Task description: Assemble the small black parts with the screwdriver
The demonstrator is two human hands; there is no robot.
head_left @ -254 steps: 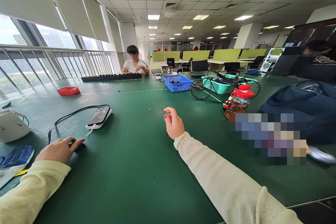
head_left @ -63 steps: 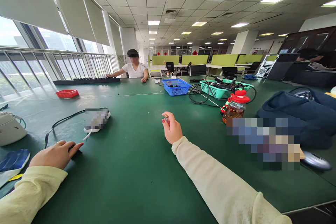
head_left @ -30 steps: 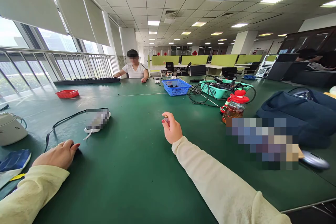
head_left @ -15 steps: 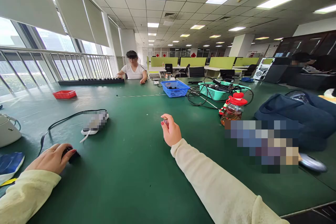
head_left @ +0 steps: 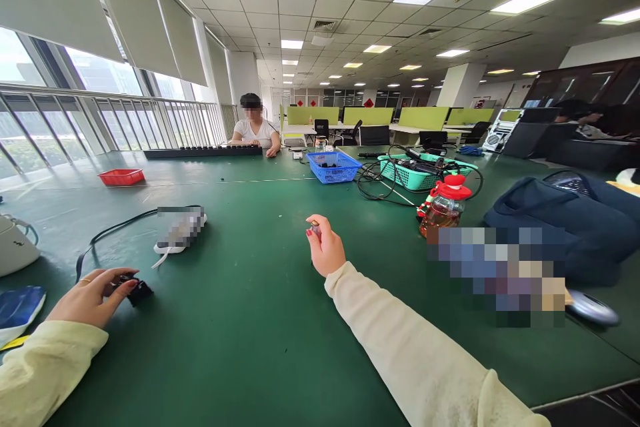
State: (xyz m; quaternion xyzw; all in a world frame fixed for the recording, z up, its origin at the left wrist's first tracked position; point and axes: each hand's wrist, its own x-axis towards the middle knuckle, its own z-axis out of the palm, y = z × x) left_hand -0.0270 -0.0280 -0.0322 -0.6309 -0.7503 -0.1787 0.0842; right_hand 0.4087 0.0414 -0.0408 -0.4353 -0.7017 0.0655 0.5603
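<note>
My left hand (head_left: 89,295) is at the lower left, with thumb and fingertips on the upper left side of a small black block-like part (head_left: 141,292) on the green table (head_left: 225,353). Part of that block is hidden by my fingers. Near the middle, my right hand (head_left: 327,248) is closed in an upright pinch round a small slim object with a shiny tip (head_left: 315,227). Most of that object is inside the fist, so I cannot make out its kind.
A white device (head_left: 173,248) with a black cable lies beyond my left hand. Farther off are a red tray (head_left: 121,177), a blue basket (head_left: 334,169), and a green basket (head_left: 415,177) with cables. A lidded jar (head_left: 443,210) and dark bag (head_left: 555,227) stand right. A co-worker (head_left: 256,130) sits opposite at a long black strip (head_left: 205,152).
My left hand has drawn back slightly to the left, showing more of the black block. Across the table, the long black strip has slid right with the co-worker's hand. My right hand stays in place.
</note>
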